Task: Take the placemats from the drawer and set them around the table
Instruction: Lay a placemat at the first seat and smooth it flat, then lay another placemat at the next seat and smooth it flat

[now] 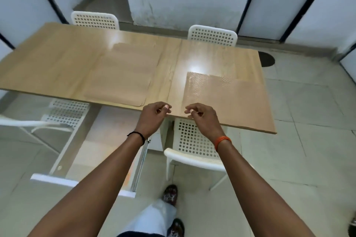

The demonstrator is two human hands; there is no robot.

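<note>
1. The table (57, 59) runs across the middle of the frame, and two placemats lie flat on it: the left placemat (123, 77) at centre, the right placemat (227, 100) at centre right, its near edge along the table's near edge.
2. Both hands hover just below centre, at the near edge of the table. The left hand (152, 117) has loosely curled fingers and holds nothing. The right hand (202, 119) is curled the same way right at the near left corner of the right placemat; whether its fingertips touch or pinch that corner, I cannot tell.
3. Judged from this, the step in hand is settling the right placemat into place in front of the white chair (194, 146) below it.
4. The drawer (86, 159) stands open at lower left, and something pale lies inside; it may be more placemats.
5. The next move likely calls for turning to that drawer, lifting another mat, and carrying it to a seat at the far side, where two chairs wait at the top of the frame.
</note>
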